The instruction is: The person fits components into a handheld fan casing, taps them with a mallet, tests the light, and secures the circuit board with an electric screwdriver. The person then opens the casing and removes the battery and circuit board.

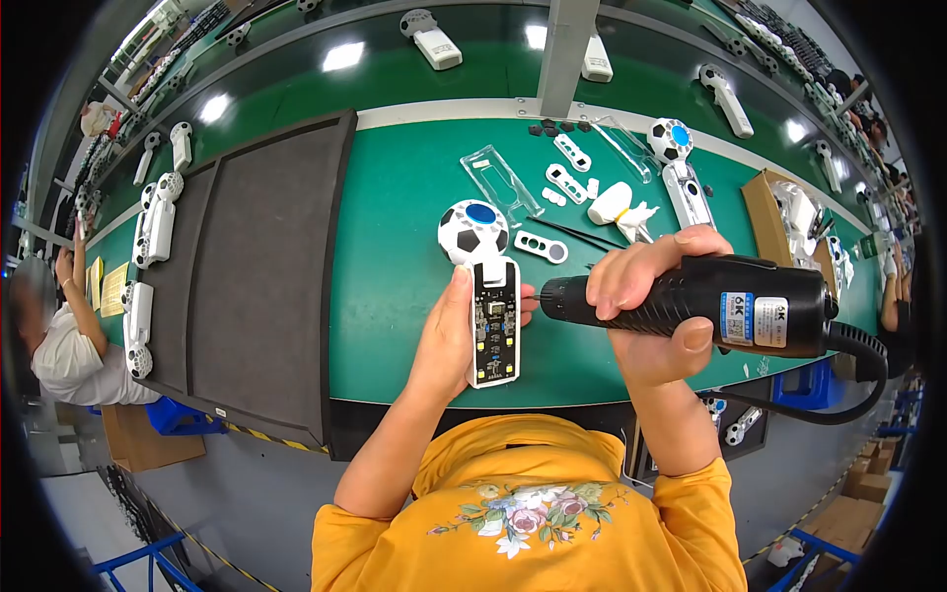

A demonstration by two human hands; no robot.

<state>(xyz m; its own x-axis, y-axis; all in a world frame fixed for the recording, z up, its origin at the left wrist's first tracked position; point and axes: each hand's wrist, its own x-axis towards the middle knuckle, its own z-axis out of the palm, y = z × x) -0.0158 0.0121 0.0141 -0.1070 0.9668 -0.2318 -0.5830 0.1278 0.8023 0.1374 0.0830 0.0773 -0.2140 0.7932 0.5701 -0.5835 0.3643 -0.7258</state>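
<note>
My left hand is closed around a white handheld device with a football-patterned round head and a blue disc on it. Its handle lies uncovered, showing a black circuit board with small components. A black corded electric screwdriver is gripped in my right hand, lying nearly level. The bit points left, close to the handle's right edge and my left fingertips; whether it touches cannot be made out. Just beyond the device lie a white oval cover plate and dark tweezers.
On the green table are clear plastic trays, white button plates, a white crumpled bundle and another football device. A dark framed board stands left; a cardboard box sits right. Another person works at far left.
</note>
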